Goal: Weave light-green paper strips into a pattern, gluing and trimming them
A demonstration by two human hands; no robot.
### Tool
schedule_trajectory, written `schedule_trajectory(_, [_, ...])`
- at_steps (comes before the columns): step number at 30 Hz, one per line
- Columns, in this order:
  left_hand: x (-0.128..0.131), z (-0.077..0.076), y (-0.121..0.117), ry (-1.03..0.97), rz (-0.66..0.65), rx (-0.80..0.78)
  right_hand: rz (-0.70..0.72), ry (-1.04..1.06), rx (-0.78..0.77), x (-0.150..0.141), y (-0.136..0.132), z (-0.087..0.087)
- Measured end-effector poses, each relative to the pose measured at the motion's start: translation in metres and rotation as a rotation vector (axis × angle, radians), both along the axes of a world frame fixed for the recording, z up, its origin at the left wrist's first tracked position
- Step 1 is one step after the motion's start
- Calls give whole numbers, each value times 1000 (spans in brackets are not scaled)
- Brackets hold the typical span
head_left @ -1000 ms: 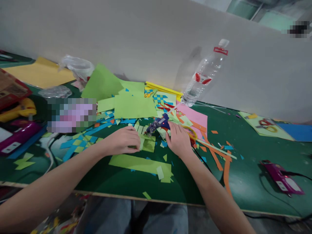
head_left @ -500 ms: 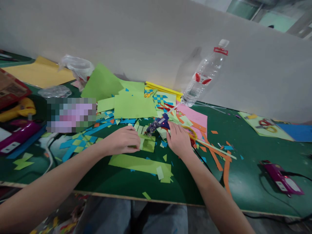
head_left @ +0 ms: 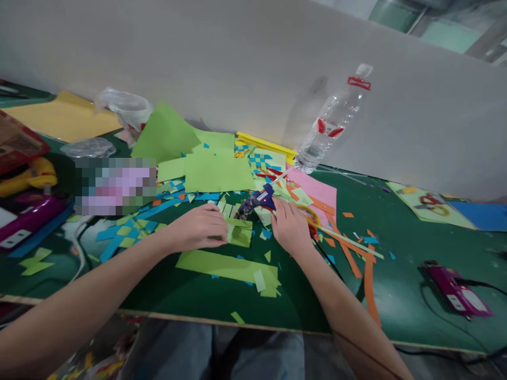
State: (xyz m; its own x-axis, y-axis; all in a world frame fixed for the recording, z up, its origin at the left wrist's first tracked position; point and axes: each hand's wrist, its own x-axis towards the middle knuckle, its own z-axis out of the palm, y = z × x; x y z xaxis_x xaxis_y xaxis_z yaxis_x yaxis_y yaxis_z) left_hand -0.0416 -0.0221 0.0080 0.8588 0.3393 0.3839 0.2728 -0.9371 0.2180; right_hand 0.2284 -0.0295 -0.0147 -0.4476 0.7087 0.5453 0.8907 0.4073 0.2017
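Note:
My left hand (head_left: 198, 228) rests on the green table (head_left: 400, 248) with its fingers curled, pressing down a small folded piece of light green paper (head_left: 241, 234). My right hand (head_left: 290, 228) is wrapped round the handle of a blue glue gun (head_left: 257, 202) with a small red light; its nozzle points left and down at the green piece. A clear glue stick pokes out of the gun's back toward the upper right. A longer strip of green paper (head_left: 227, 265) lies just in front of both hands.
Green sheets (head_left: 216, 171), blue and orange strips and woven paper squares litter the table. A clear plastic bottle (head_left: 330, 124) leans on the grey board behind. Purple devices lie at the right (head_left: 455, 287) and far left (head_left: 27, 219). Scissors (head_left: 433, 203) lie far right.
Nothing has visibly changed; both hands stay where they were, apart from a slight shift of the camera.

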Motion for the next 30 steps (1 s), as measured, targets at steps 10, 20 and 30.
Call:
schedule_trajectory(10, [0,-2,0,6,12,-6,-2,11,6,1,0,-1])
schedule_trajectory(20, [-1,-2,0,22,14,-18,10,59,-45,0,-1,1])
schedule_trajectory(30, [0,-1,0,29,19,-13,21,65,-30,1,-1,4])
